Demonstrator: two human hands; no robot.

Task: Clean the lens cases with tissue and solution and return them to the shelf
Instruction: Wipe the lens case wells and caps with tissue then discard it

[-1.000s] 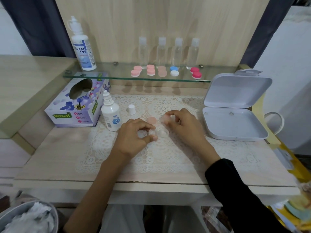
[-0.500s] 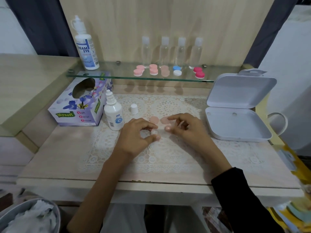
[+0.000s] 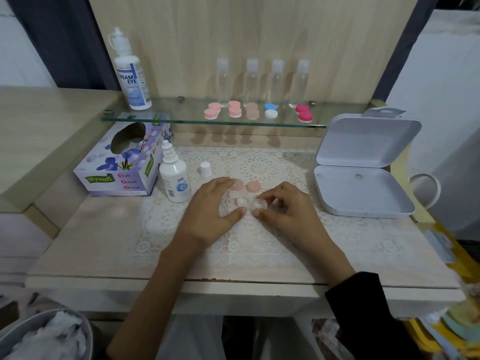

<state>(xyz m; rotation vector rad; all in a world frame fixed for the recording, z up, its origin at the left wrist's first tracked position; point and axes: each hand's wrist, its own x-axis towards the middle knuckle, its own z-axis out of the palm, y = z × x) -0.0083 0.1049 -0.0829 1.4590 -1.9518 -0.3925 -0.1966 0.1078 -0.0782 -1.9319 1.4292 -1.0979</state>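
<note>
A clear lens case base (image 3: 248, 202) lies on the lace mat (image 3: 259, 245) between my hands. My right hand (image 3: 288, 207) pinches its right cup between thumb and forefinger. My left hand (image 3: 209, 209) lies flatter, with the thumb tip at the case's near edge and the fingertips beside the left of two pale pink caps (image 3: 245, 185) just behind the case. A small solution bottle (image 3: 175, 179) stands uncapped to the left, its white cap (image 3: 205, 169) beside it. The tissue box (image 3: 124, 162) sits further left. Several lens cases (image 3: 255, 111) line the glass shelf (image 3: 181, 121).
A tall Dream Eye bottle (image 3: 132, 79) and several clear bottles (image 3: 262, 83) stand on the shelf. An open white box (image 3: 361, 188) lies at the right. A bin holding used tissue (image 3: 44, 336) is at the lower left.
My right hand set the second pink cap down beside the first and came back to pinch the case. My left hand's fingers uncurled and reached toward the caps.
</note>
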